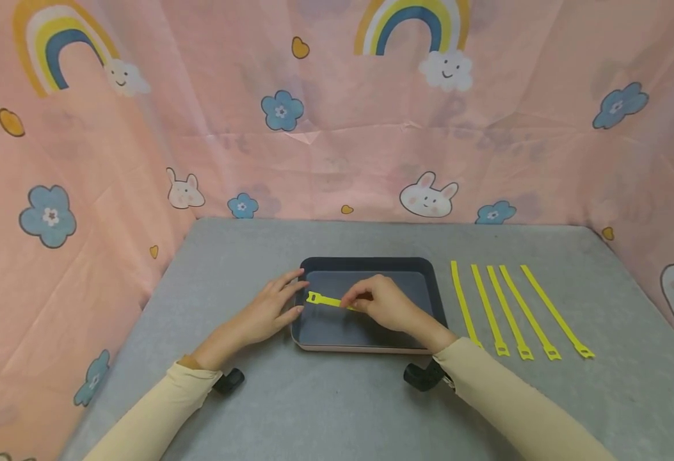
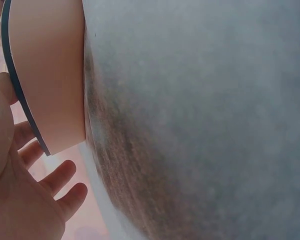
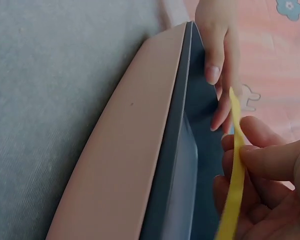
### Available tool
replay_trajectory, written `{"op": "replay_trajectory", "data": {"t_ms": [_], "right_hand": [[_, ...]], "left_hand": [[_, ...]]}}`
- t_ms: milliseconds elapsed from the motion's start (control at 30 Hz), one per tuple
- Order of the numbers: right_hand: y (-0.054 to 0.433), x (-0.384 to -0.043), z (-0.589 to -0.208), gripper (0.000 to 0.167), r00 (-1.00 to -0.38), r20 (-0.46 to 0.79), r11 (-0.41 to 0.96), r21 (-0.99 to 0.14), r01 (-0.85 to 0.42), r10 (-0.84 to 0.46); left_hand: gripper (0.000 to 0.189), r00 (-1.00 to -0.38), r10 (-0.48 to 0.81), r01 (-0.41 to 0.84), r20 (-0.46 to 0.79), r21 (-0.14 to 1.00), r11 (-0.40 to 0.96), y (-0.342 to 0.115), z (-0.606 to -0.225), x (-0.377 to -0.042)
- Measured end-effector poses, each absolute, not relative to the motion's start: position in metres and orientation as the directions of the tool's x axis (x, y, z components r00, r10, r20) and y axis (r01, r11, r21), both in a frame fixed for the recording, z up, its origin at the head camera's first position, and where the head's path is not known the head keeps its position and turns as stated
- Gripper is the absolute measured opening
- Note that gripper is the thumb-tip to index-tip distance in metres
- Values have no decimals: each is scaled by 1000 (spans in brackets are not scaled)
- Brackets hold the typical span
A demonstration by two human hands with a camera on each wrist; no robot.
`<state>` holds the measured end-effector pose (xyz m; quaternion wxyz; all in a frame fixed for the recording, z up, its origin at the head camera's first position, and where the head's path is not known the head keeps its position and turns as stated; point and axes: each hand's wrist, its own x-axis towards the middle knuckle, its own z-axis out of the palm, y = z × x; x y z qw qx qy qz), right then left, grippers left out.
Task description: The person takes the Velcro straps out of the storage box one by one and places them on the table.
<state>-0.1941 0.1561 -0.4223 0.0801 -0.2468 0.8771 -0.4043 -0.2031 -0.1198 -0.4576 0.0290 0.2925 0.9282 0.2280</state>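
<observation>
A yellow hook-and-loop cable tie [image 1: 322,299] is pinched between the thumb and fingers of my right hand [image 1: 387,304]. It is held over the dark rectangular tray [image 1: 337,333], slotted head end pointing left. The right wrist view shows the same tie [image 3: 235,185] running past the thumb, above the tray's rim. My left hand [image 1: 264,312] rests at the tray's left edge, fingers spread and fairly straight. From the left wrist, its thumb and some fingers touch the rim of the tray, whose outer wall [image 2: 47,75] is pink.
Several more yellow cable ties [image 1: 505,306] lie side by side on the grey table [image 1: 337,403], right of the tray. A pink patterned cloth [image 1: 337,160] hangs behind the table and along both sides. Black devices [image 1: 423,376] sit under the wrists.
</observation>
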Motion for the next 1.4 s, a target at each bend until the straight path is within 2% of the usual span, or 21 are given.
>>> {"op": "replay_trajectory", "data": {"t_ms": [400, 567, 867, 1033, 1400], "right_hand": [[171, -192, -419, 21, -833, 42, 515, -768, -380, -552], [173, -191, -418, 25, -814, 2, 547, -740, -392, -581], [176, -190, -418, 24, -821, -67, 578, -742, -339, -568], [183, -189, -419, 23, -828, -45, 584, -730, -355, -559], [211, -184, -416, 21, -860, 52, 659, -620, -426, -508]], "left_hand": [[53, -835, 546, 517, 72, 445, 731, -119, -456, -202], [53, -833, 547, 520, 78, 444, 729, -119, -455, -202], [53, -833, 548, 521, 78, 443, 730, -119, -456, -202], [53, -829, 552, 527, 83, 444, 725, -119, -456, -201], [53, -832, 551, 517, 69, 458, 724, -120, -455, -201]]}}
